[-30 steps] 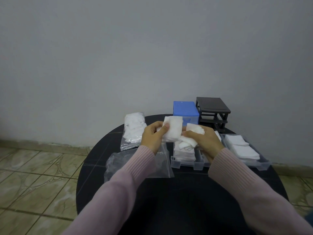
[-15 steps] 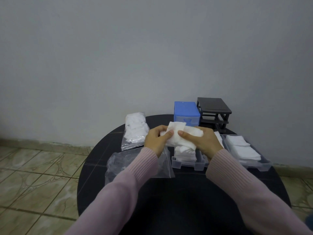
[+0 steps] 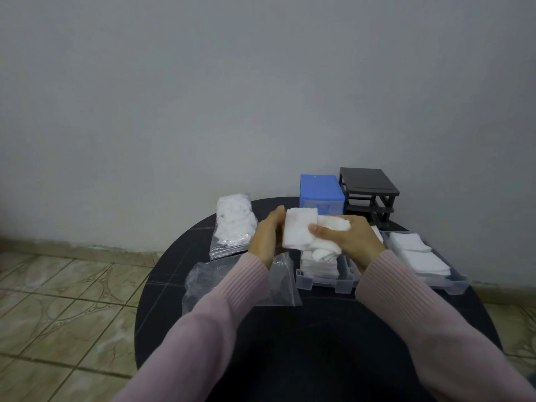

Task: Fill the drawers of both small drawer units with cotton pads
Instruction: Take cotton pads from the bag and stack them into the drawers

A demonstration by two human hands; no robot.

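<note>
front: my table (image 3: 319,343) bare | left: bags (image 3: 235,224) block | right: drawers (image 3: 327,281) block | back: units (image 3: 320,192) block

Two drawer units (image 3: 322,192), two clear drawers (image 3: 326,281), two plastic bags (image 3: 233,224), two hands (image 3: 268,239).

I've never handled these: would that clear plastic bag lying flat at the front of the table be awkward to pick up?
Probably floppy: the empty bag lies crumpled and wrinkled on the black table, so it would likely sag from whichever corner is lifted. It looks thin and nearly empty, so probably very light. Its glossy film may slip between fingers.
</note>
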